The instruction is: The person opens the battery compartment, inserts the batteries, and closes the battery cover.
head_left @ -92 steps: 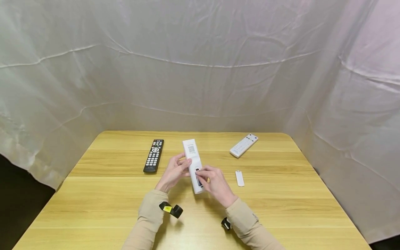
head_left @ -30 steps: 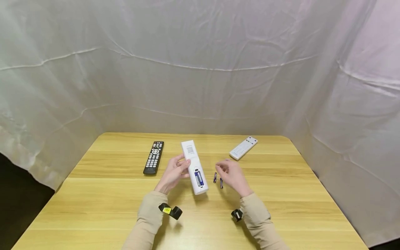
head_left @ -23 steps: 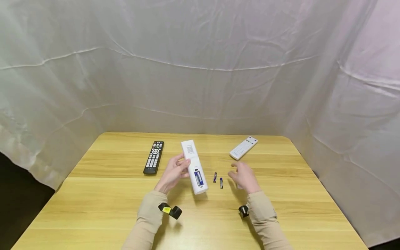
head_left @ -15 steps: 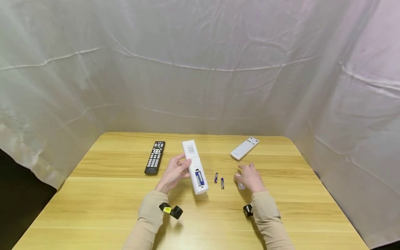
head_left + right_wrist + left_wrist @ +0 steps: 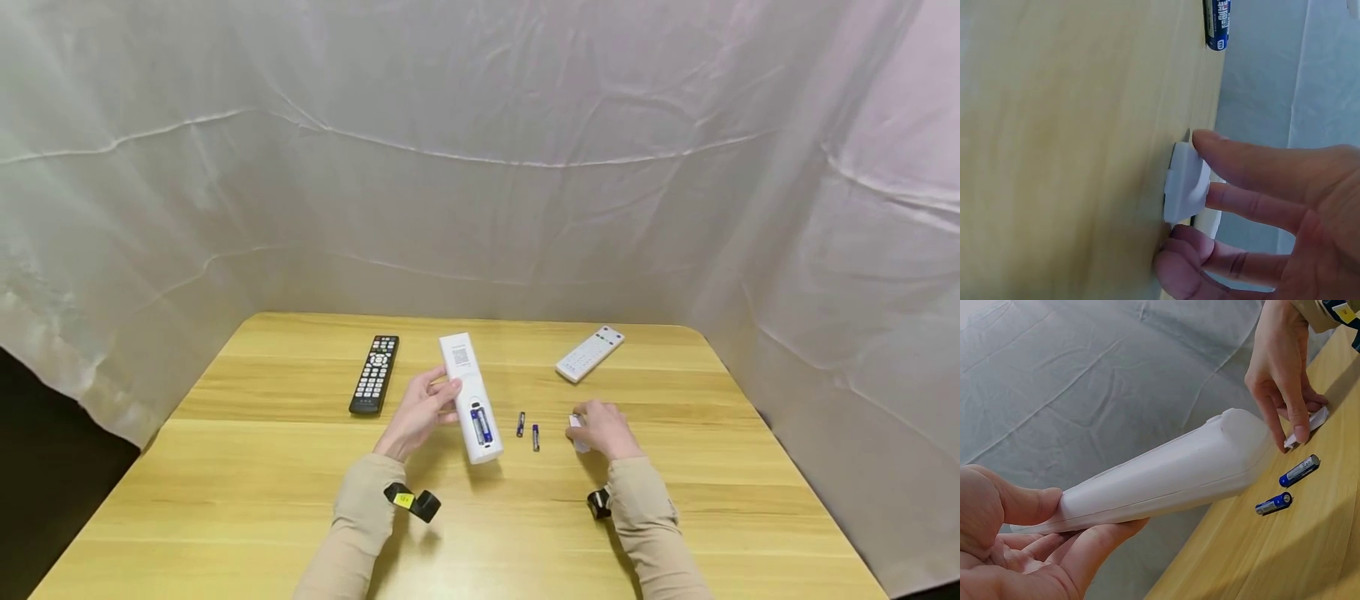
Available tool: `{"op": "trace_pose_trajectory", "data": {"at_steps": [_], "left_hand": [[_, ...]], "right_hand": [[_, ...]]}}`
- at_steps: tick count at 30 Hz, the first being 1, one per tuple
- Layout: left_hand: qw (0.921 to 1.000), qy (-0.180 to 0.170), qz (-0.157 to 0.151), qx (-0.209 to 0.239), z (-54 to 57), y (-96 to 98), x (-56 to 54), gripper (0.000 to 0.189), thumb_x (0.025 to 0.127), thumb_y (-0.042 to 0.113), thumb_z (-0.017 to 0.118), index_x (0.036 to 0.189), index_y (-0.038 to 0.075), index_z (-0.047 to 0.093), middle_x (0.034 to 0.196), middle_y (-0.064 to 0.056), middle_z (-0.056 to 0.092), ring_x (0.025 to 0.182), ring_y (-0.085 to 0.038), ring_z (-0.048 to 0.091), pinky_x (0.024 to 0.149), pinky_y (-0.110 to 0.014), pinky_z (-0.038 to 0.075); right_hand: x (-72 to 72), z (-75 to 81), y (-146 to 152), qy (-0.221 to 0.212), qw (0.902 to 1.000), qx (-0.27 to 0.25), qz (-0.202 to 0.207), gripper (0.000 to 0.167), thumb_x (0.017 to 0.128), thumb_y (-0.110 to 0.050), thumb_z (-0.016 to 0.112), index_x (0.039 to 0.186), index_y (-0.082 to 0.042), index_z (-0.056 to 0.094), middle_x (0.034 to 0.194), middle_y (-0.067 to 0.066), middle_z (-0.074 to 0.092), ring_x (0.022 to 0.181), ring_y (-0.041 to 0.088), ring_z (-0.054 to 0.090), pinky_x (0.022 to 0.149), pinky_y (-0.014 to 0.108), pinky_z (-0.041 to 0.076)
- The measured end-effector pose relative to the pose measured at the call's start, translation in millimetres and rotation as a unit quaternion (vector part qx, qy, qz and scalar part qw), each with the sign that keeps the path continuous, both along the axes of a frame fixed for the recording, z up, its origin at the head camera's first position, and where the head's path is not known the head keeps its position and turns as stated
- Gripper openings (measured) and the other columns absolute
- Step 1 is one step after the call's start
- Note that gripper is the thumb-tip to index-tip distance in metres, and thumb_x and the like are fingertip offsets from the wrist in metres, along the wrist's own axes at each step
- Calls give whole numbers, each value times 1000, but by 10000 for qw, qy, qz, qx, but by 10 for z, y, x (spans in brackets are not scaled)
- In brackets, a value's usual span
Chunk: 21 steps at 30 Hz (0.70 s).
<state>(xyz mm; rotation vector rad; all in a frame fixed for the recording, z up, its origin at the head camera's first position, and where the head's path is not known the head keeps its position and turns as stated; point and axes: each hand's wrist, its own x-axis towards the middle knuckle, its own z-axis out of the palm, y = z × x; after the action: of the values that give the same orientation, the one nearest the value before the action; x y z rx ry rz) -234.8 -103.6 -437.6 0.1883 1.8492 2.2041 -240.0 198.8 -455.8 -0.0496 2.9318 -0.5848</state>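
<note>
R hand (image 5: 603, 432) pinches battery cover (image 5: 1184, 182) flat on table (image 5: 675, 500), fingers curled round it. L hand (image 5: 420, 412) grips white remote (image 5: 471, 398), w/ open bay facing up, just left of R.

- Three remotes: one black remote (image 5: 374, 374), one white remote (image 5: 589, 353) lying face up, and one white remote with its back open (image 5: 470, 397).
- Four batteries: two loose batteries (image 5: 527, 430) on my bench (image 5: 225, 492), two batteries in the open compartment (image 5: 481, 425).
- One battery cover (image 5: 1184, 182).
- Two hands, mine.
</note>
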Motion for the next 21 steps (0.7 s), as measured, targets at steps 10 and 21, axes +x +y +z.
{"op": "trace_pose_trajectory", "data": {"at_steps": [10,21], "left_hand": [[10000,35,40,-28,-1,17,-6,49,105,6,46,151,-3,36,129,-34,61,88,-14,72,78,-26,64],[10000,-13,42,9,4,16,-14,48,105,6,45,151,-3,35,131,-34,60,89,-13,72,78,-25,64]], "right_hand": [[-16,7,9,-221,9991,-231,-262,49,84,-11,70,130,5,62,129,35,61,106,40,64,84,46,61],[-39,29,23,62,9827,-1837,-244,51,89,-13,68,136,2,56,102,24,72,76,21,69,66,31,62]]}}
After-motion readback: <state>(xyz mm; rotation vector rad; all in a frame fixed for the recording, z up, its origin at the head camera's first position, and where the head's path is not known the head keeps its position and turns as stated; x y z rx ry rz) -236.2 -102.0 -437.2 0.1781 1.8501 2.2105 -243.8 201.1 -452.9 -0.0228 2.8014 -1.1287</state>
